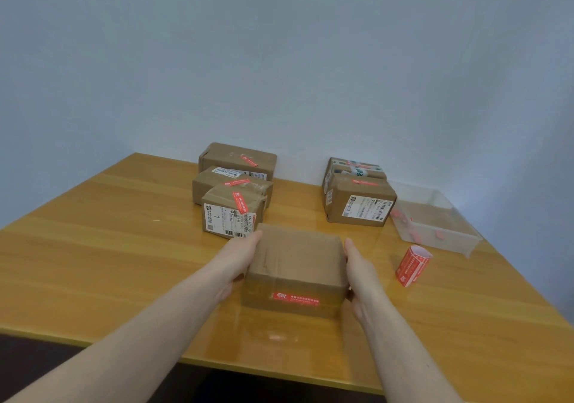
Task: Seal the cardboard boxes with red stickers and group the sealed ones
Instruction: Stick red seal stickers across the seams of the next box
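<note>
Step, as judged: move stickered box (296, 266) to sealed row (234, 191) at frame centre-left. Keep level, slide in beside nearest box.

Left hand (239, 261), right hand (360, 273): fingers mostly straight, pressed on opposite sides, box clamped between, lower centre on surface (124, 247).

Box: plain brown, taped, red sticker (295, 297) on near face.

You have matt brown cardboard boxes (296, 266) on a glossy, smooth wooden desk (124, 247). Your bin (435, 219) at the right edge is clear plastic
</note>
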